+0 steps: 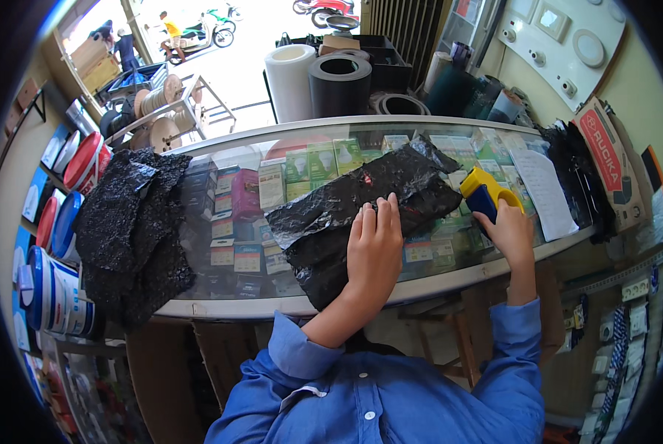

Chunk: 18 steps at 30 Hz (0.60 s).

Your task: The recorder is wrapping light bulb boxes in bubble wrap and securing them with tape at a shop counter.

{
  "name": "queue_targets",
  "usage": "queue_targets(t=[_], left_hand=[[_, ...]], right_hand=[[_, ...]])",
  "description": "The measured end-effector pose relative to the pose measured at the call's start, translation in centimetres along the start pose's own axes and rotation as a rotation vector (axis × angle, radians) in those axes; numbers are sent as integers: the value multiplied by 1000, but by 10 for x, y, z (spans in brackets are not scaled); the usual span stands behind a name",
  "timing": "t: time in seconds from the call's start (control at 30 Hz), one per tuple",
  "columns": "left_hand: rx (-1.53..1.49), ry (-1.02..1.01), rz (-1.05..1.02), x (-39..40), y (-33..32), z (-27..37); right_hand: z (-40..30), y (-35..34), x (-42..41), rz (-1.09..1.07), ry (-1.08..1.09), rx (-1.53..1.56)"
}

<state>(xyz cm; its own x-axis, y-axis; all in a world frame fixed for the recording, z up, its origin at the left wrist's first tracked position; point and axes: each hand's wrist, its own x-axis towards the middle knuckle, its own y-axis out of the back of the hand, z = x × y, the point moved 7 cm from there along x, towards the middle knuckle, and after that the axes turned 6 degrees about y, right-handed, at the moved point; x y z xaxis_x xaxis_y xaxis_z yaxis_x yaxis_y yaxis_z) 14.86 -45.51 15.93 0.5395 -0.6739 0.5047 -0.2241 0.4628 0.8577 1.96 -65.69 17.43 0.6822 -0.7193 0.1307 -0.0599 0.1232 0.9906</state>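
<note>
A package in black plastic wrapping lies at a slant on the glass display counter, with small red spots showing through. My left hand rests on its near side, palm down, fingers together and stretched out, gripping nothing. At the package's right end my right hand holds a yellow and blue tape dispenser by its yellow handle. Whether the dispenser touches the wrapping, I cannot tell. Boxed light bulbs and other small boxes show through the glass underneath.
Black bubble wrap hangs over the counter's left end. Written paper sheets, black plastic bags and a cardboard box are at the right. Beyond the counter stand a white roll and a dark roll. Paint buckets line the left.
</note>
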Motion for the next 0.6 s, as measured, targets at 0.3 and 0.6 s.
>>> queue_targets(t=[0.3,0.6], left_hand=[[-229,138,120,-1,8,-5],[-344,171,248,-11,8,-15]], right_hand=[[11,66,-8,208,36,967],[-117,57,27,-542,153,1189]])
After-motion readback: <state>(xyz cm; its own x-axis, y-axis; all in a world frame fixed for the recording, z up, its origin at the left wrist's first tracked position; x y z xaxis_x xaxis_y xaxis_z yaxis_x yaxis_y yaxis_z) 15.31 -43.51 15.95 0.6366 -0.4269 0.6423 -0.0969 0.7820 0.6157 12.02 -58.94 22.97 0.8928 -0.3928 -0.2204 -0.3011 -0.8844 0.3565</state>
